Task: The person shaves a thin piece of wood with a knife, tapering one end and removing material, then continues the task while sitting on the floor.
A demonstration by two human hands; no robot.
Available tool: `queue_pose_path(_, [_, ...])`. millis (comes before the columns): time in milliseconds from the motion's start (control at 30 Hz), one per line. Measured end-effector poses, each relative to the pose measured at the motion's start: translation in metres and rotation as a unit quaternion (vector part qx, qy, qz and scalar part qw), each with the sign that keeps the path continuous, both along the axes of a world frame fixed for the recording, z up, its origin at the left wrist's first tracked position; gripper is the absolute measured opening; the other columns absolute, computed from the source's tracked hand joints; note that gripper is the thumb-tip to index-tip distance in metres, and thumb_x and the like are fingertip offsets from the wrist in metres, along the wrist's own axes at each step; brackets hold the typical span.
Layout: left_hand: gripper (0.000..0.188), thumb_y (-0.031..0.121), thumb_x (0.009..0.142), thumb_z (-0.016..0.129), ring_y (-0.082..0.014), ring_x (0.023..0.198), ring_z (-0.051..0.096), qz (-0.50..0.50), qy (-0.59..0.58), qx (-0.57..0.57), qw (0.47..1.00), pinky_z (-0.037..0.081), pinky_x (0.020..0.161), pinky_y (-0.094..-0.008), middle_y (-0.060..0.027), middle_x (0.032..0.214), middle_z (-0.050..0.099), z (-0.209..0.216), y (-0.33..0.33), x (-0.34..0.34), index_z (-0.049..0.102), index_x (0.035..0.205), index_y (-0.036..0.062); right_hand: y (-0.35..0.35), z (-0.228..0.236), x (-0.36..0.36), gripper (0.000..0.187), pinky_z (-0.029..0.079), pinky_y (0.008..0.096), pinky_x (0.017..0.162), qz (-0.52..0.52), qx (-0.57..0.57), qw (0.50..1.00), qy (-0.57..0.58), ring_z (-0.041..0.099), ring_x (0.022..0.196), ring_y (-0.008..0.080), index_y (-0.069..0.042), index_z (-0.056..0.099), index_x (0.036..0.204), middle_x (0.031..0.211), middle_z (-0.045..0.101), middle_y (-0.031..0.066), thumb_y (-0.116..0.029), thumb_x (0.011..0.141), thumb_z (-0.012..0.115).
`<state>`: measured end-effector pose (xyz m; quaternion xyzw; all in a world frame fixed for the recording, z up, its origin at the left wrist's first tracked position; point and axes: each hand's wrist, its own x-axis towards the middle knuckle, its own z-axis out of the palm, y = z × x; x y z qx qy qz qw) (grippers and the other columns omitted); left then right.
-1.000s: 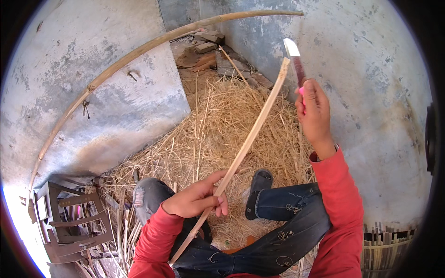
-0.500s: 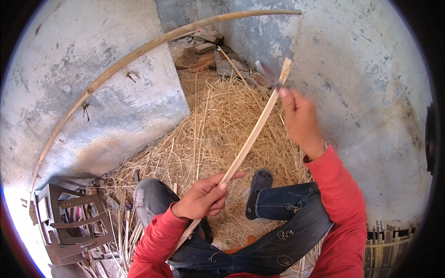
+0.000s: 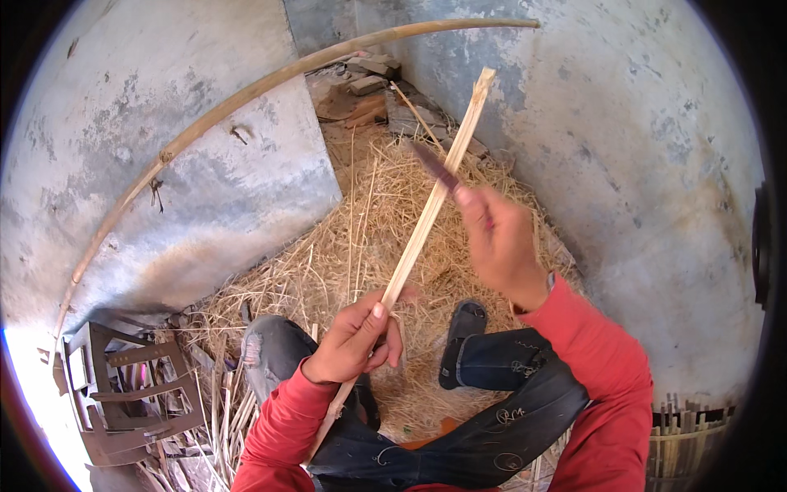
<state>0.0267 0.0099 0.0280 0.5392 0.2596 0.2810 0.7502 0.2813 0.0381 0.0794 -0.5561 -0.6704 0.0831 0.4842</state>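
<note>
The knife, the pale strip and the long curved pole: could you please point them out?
Knife [image 3: 434,166], head view: its blurred dark part.
Pale strip [image 3: 418,238], head view: about mid-length.
Long curved pole [image 3: 246,97], head view: its middle stretch.

The floor [image 3: 340,152] carries a broad heap of straw-coloured shavings [image 3: 434,238], loose and curled, which covers much of the ground in view. Just beyond the heap's far edge the floor shows brown and dusty, with bricks and broken slabs [image 3: 369,84] jumbled there. A pale stick [image 3: 416,114] slants from this rubble to the heap's far edge. Long thin strips [image 3: 352,238] lie over the heap's left part. On its near part rests a foot in dark footwear [image 3: 466,328]. Left of the heap, split sticks [image 3: 225,414] lie scattered beside a dark frame [image 3: 147,357], whose underside is hidden.
</note>
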Motion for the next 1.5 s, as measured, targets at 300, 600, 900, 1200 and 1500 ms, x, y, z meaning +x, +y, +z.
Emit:
queue_pose_path(300, [0.044,0.027,0.117,0.038,-0.0040,0.042,0.043,0.017,0.008,0.050,0.999,0.034,0.045,-0.0190,-0.0040,0.064,0.061,-0.010,0.001,-0.001,0.049,0.152,0.0023,0.000,0.005,0.013,0.041,0.040,0.0441,0.048,-0.021,-0.053,0.994,-0.095,0.054,0.047,0.0311,-0.003,0.057,0.081,0.057,0.052,0.0154,-0.031,0.110,0.056])
queue_pose_path(600, [0.047,0.028,0.117,0.039,-0.0045,0.039,0.043,0.036,-0.010,0.005,0.999,0.034,0.041,-0.0193,-0.0023,0.059,0.058,-0.005,0.005,-0.001,0.046,0.154,0.0012,-0.027,-0.018,-0.029,0.037,0.043,0.0481,0.048,0.125,-0.086,0.985,-0.076,0.058,0.050,0.0395,-0.003,0.058,0.085,0.060,0.056,0.0194,-0.030,0.110,0.057])
queue_pose_path(900, [0.050,0.022,0.115,0.041,-0.0115,0.034,0.038,0.027,-0.088,-0.026,0.995,0.034,0.038,-0.0238,-0.0074,0.055,0.052,-0.010,0.001,0.003,0.030,0.163,0.0097,-0.014,-0.005,-0.007,0.038,0.041,0.0446,0.048,0.039,-0.080,0.992,-0.085,0.055,0.048,0.0324,-0.003,0.055,0.081,0.058,0.051,0.0179,-0.028,0.109,0.058])
queue_pose_path(1200, [0.050,0.020,0.115,0.043,-0.0116,0.034,0.038,0.036,-0.118,-0.042,0.991,0.034,0.038,-0.0238,-0.0078,0.056,0.052,-0.019,0.005,-0.001,0.030,0.162,0.0099,-0.022,-0.014,-0.031,0.039,0.045,0.0494,0.049,0.108,-0.107,0.987,-0.047,0.062,0.055,0.0405,-0.004,0.058,0.084,0.067,0.061,0.0206,-0.034,0.109,0.057])
queue_pose_path(1500, [0.049,0.022,0.114,0.049,-0.0101,0.033,0.040,0.066,-0.033,0.006,0.997,0.034,0.038,-0.0221,-0.0073,0.055,0.055,-0.010,0.000,0.003,0.032,0.158,0.0066,-0.036,-0.027,-0.049,0.038,0.043,0.0499,0.047,0.109,-0.036,0.984,-0.134,0.061,0.053,0.0410,-0.004,0.056,0.085,0.063,0.059,0.0195,-0.034,0.109,0.057])
